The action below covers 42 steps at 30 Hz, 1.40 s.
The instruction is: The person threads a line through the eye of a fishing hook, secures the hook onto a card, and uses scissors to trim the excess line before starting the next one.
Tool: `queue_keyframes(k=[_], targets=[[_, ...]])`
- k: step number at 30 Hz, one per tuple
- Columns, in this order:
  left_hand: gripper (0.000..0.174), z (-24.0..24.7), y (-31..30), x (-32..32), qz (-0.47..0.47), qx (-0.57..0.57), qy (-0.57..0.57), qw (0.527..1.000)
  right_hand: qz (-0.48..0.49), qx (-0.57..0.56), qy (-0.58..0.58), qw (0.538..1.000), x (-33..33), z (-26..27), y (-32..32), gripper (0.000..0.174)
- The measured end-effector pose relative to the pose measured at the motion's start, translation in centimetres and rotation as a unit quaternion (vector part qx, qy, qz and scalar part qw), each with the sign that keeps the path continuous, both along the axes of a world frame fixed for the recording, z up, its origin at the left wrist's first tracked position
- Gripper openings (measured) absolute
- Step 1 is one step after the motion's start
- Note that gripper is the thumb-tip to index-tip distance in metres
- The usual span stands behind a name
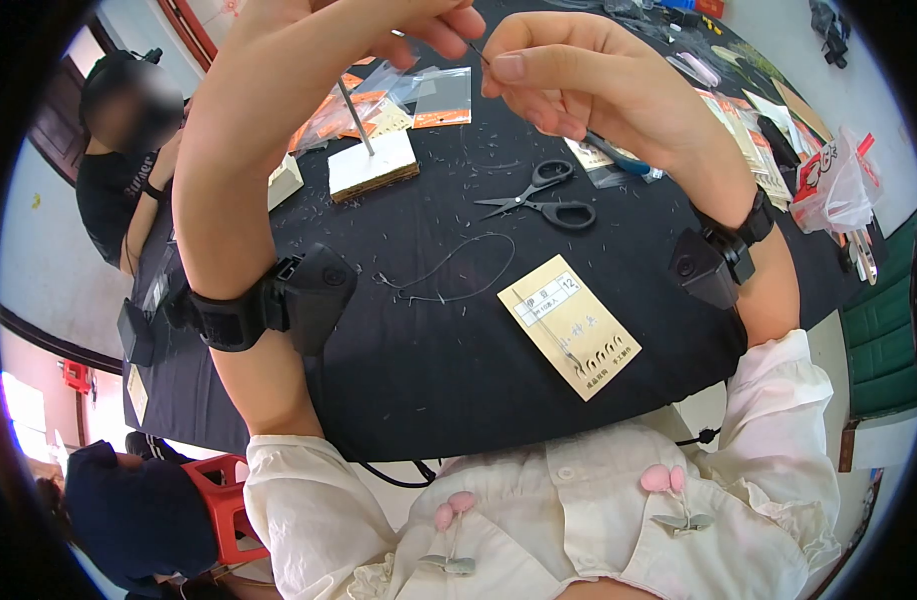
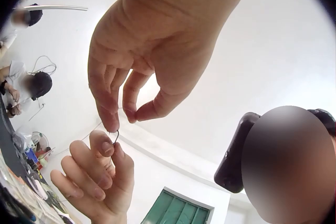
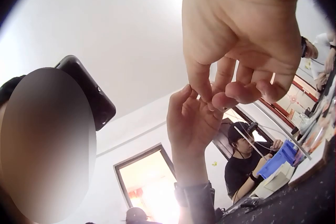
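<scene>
A small dark fish hook (image 2: 117,136) stands up between the two hands, held high above the table. My right hand (image 1: 604,80) pinches its lower end between thumb and forefinger, the other fingers loosely bent. My left hand (image 2: 157,50) reaches down over the hook from above. Its thumb and a finger pinch a fine line (image 2: 124,109), and another fingertip is right at the top of the hook. Below them on the black cloth lies a yellow card (image 1: 541,352) of fish hooks, with several hooks and a line along its face.
Black scissors (image 1: 549,198) lie on the table (image 1: 419,370) near a loop of thin line (image 1: 509,262). A metal rod (image 1: 356,118) rises from a white block (image 1: 375,168). Behind are plastic packets (image 1: 444,92), a blue-handled tool (image 1: 619,155) and a plastic bag (image 1: 834,185). Another person (image 1: 124,170) sits left.
</scene>
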<state>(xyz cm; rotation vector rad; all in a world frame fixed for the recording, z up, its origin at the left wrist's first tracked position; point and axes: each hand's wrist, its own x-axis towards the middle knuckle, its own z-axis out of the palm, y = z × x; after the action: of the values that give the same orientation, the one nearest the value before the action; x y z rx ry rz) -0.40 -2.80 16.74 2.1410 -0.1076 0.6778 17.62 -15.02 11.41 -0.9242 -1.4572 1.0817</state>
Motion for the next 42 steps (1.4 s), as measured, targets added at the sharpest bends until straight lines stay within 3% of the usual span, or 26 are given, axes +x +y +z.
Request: queue_keyframes(k=[5, 7, 9, 21, 26, 34, 42], targets=[[0.015, 0.1, -0.1, 0.4, 0.075, -0.028, -0.002, 0.997, -0.072, 0.031, 0.029, 0.997, -0.3, 0.2, -0.1, 0.016], [0.017, 0.2, -0.6, -0.2, 0.039, -0.019, -0.007, 0.999, -0.108, 0.059, 0.042, 0.992, -0.7, 0.2, -0.3, 0.014], [0.022, -0.6, 0.7, 0.4, 0.059, 0.116, -0.049, 0.990, -0.250, 0.173, -0.122, 0.945, -1.2, 0.1, -0.4, 0.024], [0.017, -0.9, 0.4, 0.5, 0.042, 0.052, -0.017, 0.998, -0.263, 0.232, -0.117, 0.929, -2.1, 0.3, -0.8, 0.022], [0.024, -1.2, 0.5, 1.0, 0.039, 0.051, -0.052, 0.997, -0.278, 0.251, -0.120, 0.919, -2.1, 0.2, -0.5, 0.020], [0.018, -1.1, 0.0, 0.8, 0.078, 0.087, -0.009, 0.993, -0.370, 0.315, -0.237, 0.841, -2.4, -0.1, -0.7, 0.015], [0.020, -1.2, -0.1, 1.0, 0.091, 0.110, -0.013, 0.990, -0.391, 0.301, -0.274, 0.825, -2.3, 0.1, -0.9, 0.018]])
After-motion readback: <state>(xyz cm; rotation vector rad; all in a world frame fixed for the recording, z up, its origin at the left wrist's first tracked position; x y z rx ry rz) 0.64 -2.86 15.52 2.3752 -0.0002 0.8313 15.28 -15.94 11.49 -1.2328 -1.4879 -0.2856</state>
